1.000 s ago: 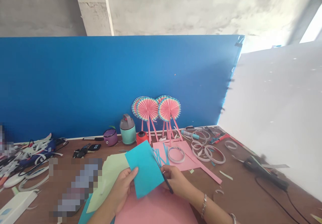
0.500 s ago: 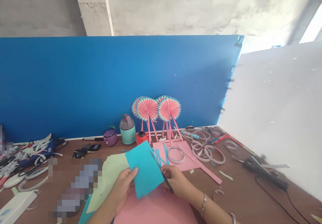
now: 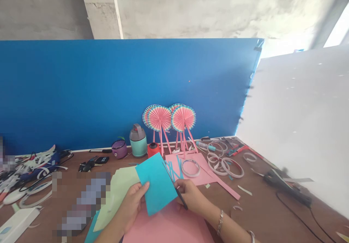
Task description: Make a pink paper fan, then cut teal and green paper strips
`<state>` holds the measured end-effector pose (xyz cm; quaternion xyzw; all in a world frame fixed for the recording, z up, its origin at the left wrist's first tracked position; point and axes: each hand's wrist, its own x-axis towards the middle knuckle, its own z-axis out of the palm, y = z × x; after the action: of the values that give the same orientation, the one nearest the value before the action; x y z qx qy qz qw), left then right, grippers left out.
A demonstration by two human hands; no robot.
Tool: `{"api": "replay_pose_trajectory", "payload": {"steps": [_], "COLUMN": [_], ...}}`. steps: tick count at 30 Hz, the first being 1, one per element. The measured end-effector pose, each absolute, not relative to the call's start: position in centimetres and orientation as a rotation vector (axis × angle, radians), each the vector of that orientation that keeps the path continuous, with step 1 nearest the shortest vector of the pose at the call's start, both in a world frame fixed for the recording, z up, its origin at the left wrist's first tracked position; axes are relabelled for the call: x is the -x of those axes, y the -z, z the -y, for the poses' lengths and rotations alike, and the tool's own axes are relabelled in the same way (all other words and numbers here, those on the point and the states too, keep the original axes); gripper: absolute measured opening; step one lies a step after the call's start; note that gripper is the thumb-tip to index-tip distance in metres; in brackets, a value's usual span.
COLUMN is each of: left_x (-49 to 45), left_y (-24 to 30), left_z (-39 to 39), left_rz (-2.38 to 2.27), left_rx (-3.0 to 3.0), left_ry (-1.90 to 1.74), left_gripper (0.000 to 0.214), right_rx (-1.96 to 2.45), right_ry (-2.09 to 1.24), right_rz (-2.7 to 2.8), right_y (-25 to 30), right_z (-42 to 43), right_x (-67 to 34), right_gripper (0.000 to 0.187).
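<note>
My left hand is closed on the left edge of a blue sheet of paper, its thumb on top. The sheet is held tilted above a large pink sheet. In my right hand is a pair of scissors, its dark handle showing between the fingers. The blades lie along the right edge of the blue sheet; whether they are apart I cannot tell. Behind the sheet, several thin blue paper strips rest on pink paper.
Pink pleated paper fans stand against the blue partition. A teal container and a purple cup are to their left. Tape rolls and a black corded tool lie at right. Pale green paper lies at left.
</note>
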<state>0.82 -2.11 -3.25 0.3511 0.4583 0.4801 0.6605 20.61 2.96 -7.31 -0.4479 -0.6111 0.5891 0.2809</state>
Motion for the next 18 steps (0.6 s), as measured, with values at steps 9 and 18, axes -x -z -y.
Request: {"api": "replay_pose_trajectory", "payload": {"steps": [9,18], "left_x": [-0.88,-1.07], "left_y": [3.31,3.23], "left_z": [2.09,2.08], "left_rz": [-1.018,-1.042], "left_rx": [-0.86,-0.856], "left_ry": [-1.022,-1.016], "left_gripper": [0.037,0.032], "right_rx": [1.159,1.134], "right_ry": [-1.569,-1.587], "right_rz": [1.647,1.614], "right_y": [8.22,7.63], "right_z": [-3.3,-3.08], "right_x": [-20.69,-20.59], "right_gripper": [0.016,0.012]}}
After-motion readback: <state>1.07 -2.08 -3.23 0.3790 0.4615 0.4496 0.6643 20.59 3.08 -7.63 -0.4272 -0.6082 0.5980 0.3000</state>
